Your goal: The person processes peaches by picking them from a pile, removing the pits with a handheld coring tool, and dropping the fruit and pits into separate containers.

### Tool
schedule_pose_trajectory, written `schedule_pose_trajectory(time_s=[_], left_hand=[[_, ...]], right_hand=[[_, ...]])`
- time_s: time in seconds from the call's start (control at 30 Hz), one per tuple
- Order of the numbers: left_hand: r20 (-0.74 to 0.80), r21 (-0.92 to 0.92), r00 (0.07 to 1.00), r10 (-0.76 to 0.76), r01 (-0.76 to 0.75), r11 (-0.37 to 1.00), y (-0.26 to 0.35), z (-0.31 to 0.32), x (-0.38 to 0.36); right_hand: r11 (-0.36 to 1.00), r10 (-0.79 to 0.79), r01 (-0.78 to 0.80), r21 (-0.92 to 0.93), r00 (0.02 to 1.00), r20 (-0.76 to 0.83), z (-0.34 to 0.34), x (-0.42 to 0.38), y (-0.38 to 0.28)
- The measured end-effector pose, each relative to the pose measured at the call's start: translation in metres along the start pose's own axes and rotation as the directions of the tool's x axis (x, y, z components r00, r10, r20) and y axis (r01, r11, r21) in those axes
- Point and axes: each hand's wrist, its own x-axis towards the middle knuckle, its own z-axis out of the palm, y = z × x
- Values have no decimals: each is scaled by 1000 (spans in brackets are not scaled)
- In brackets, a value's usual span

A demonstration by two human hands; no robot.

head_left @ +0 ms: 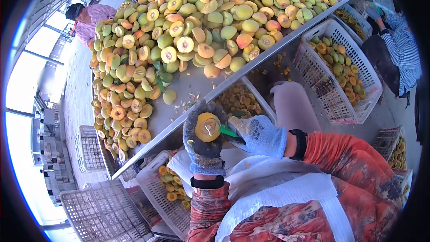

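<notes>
My left hand (202,153), in a dark-palmed, blue-cuffed glove, is wrapped round a yellow peach half (204,120) with its cut face toward me. In my right hand (263,135), in a light-blue glove, is a pitting tool with a green handle (228,131). Its pale curved tip rests over the middle of the cut face, where the pit sits. Both hands meet just in front of the metal edge of the table (237,75). A large heap of halved peaches (179,31) covers much of the tabletop.
Below the table edge, a bin (244,100) holds pits and scraps. White crates of peach halves stand to the right (363,69) and lower left (152,183). A grey crate (105,213) is at the bottom left. Co-workers stand at far left (89,20) and far right (401,47).
</notes>
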Motion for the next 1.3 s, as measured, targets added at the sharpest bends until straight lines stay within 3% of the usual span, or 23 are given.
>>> schedule_pose_trajectory(time_s=[0.27,0.37,0.4,0.43,0.47,0.53,0.57,0.6,0.63,0.7,0.73,0.77,0.87,0.9,0.93,0.97,1.0,1.03,1.07,1.2,1.23,1.27,1.3], left_hand=[[-172,-97,985,7,-24,995,0,0,-9],[-57,-111,979,194,-200,974,12,10,-14],[-19,-11,977,211,-211,977,19,11,-11],[12,-65,1000,5,-4,998,22,1,-9],[59,-121,979,-196,202,972,22,-10,-6],[30,102,999,-14,11,995,7,-23,-8],[-11,206,996,87,-83,975,5,-23,-8],[24,347,953,303,-292,891,4,-20,-11],[0,212,948,317,-310,927,3,-15,-15],[69,392,922,381,-376,839,-18,-37,-5],[-49,200,949,311,-295,934,-17,-33,-7],[-128,161,970,206,-185,969,-27,-39,-4],[-292,191,947,136,-82,978,-36,-50,-5],[-301,190,942,149,-93,977,-39,-52,-1],[-377,276,923,80,30,961,-42,-54,1],[-456,345,890,19,157,925,-40,-54,0],[-464,342,885,24,154,927,-37,-56,-3],[-360,581,896,261,-4,814,-27,-54,-11],[-192,768,867,460,-159,621,-21,-51,-15],[-80,757,797,598,-342,557,-13,-50,-1],[-331,394,904,271,-128,910,-14,-47,6],[-392,-88,907,-153,128,988,-16,-45,10],[-407,10,909,-88,101,995,-18,-44,9]], right_hand=[[998,26,-29,55,998,61,20,-8,-11],[918,32,-30,396,999,0,5,0,-27],[857,98,-167,488,982,164,-8,9,-25],[781,139,-308,543,934,331,-16,15,-21],[839,24,-152,522,970,243,-18,18,-15],[865,-142,43,499,976,163,-24,26,-16],[560,26,-364,744,905,424,-30,26,-25],[113,48,-701,704,711,701,-33,24,-32],[43,53,-690,722,723,688,-34,22,-36],[-71,29,-686,724,725,689,-21,19,-28],[-114,10,-696,709,713,701,-11,22,-19],[-94,-60,-721,686,692,719,0,25,-18],[147,117,-717,681,696,708,23,28,-8],[771,165,-393,500,883,439,40,22,-2],[999,-22,29,-38,983,182,57,13,4],[983,-16,-13,181,987,160,69,11,5],[983,-26,-5,183,986,166,66,12,5],[778,119,-332,533,911,394,50,17,-9],[376,136,-627,682,765,629,38,22,-18],[202,107,-650,733,759,643,22,30,-32],[404,188,-605,687,789,585,19,35,-45],[587,254,-549,595,823,509,16,36,-51],[589,259,-547,595,825,502,16,36,-46]])
